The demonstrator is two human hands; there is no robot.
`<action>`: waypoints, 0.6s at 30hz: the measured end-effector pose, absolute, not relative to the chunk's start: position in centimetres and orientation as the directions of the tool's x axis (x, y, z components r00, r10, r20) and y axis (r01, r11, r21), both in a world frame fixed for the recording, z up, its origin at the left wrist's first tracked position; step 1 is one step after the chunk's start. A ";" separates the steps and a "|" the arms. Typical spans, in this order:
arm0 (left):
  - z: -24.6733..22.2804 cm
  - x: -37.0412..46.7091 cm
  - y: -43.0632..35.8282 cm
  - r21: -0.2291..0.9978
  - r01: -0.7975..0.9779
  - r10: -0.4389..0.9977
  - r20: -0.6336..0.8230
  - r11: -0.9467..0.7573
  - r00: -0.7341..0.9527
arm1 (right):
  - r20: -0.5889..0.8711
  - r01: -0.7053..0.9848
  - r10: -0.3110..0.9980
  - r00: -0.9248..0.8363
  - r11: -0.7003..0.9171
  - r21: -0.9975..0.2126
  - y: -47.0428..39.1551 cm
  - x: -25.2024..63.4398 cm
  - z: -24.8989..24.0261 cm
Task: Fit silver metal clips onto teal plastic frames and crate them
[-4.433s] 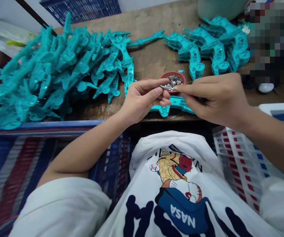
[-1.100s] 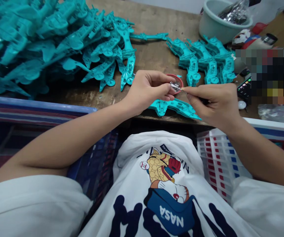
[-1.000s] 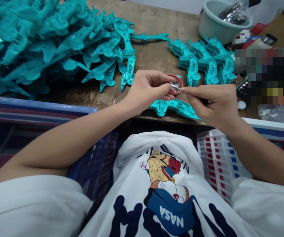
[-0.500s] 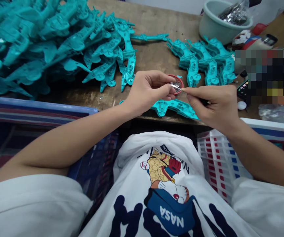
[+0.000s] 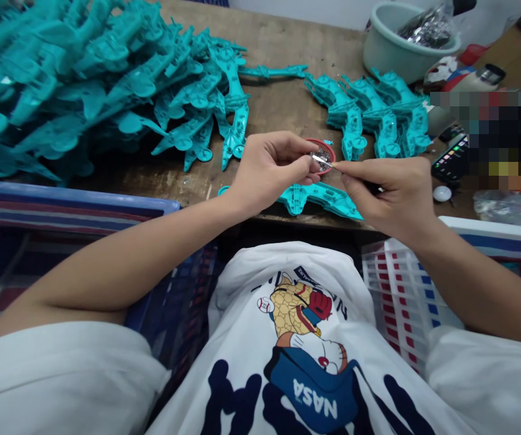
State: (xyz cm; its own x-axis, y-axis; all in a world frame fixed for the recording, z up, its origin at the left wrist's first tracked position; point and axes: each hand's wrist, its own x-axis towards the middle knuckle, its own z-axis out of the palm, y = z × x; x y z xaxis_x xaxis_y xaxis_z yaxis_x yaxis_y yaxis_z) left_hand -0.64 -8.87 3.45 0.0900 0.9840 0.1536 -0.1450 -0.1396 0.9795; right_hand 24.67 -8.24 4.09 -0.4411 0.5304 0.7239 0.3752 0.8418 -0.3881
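My left hand (image 5: pixel 271 166) is closed in a pinch, its thumb and forefinger together at the tip of a slim silver metal tool (image 5: pixel 321 160). Whether a small part sits between those fingertips is too small to make out. My right hand (image 5: pixel 391 193) grips the tool from the other side, with a dark length of it partly hidden in the palm. Behind the fingertips stands a small red basket (image 5: pixel 332 158) of little metal pieces. A teal plastic part (image 5: pixel 317 199) lies below both hands at the table's near edge, partly covered by them.
A large heap of teal plastic parts (image 5: pixel 106 78) fills the left of the wooden table (image 5: pixel 278 109). Stacked teal parts (image 5: pixel 369 115) lie at the right. Beyond them stands a pale tub (image 5: pixel 387 51) holding a bag of metal pieces. Plastic crates (image 5: pixel 396 290) flank my lap.
Both hands keep nearly the same pose around the metal tool. The whole view has shifted very slightly.
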 end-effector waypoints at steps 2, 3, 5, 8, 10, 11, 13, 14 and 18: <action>3.5 -0.6 -9.0 0.979 -0.146 0.984 0.154 -0.140 0.085 | 0.709 0.381 0.553 -0.438 0.828 -0.411 -8.2 24.8 4.0; 3.5 -0.5 -9.0 0.979 -0.148 0.985 0.154 -0.141 0.080 | 0.696 0.386 0.570 -0.436 0.817 -0.428 -8.2 24.8 3.9; 3.6 -0.4 -9.2 0.979 -0.152 0.986 0.150 -0.139 0.068 | 0.660 0.413 0.612 -0.436 0.788 -0.457 -8.3 24.9 3.7; 3.6 -0.3 -9.3 0.979 -0.154 0.989 0.141 -0.132 0.049 | 0.634 0.461 0.643 -0.429 0.760 -0.458 -8.4 24.8 3.1; 3.6 -0.2 -9.4 0.980 -0.155 0.990 0.135 -0.128 0.041 | 0.657 0.470 0.634 -0.408 0.763 -0.443 -8.4 24.6 2.6; 3.5 -0.2 -9.3 0.980 -0.156 0.991 0.131 -0.124 0.039 | 0.671 0.472 0.627 -0.395 0.765 -0.437 -8.5 24.5 2.3; 3.3 -0.1 -9.3 0.980 -0.161 0.992 0.124 -0.117 0.035 | 0.682 0.489 0.630 -0.371 0.757 -0.433 -8.5 24.1 1.6; 3.2 -0.1 -9.3 0.980 -0.163 0.992 0.121 -0.114 0.033 | 0.681 0.503 0.638 -0.359 0.747 -0.435 -8.6 23.9 1.2; 3.0 -0.1 -9.3 0.980 -0.167 0.993 0.116 -0.111 0.024 | 0.677 0.522 0.664 -0.316 0.718 -0.461 -8.7 23.1 0.1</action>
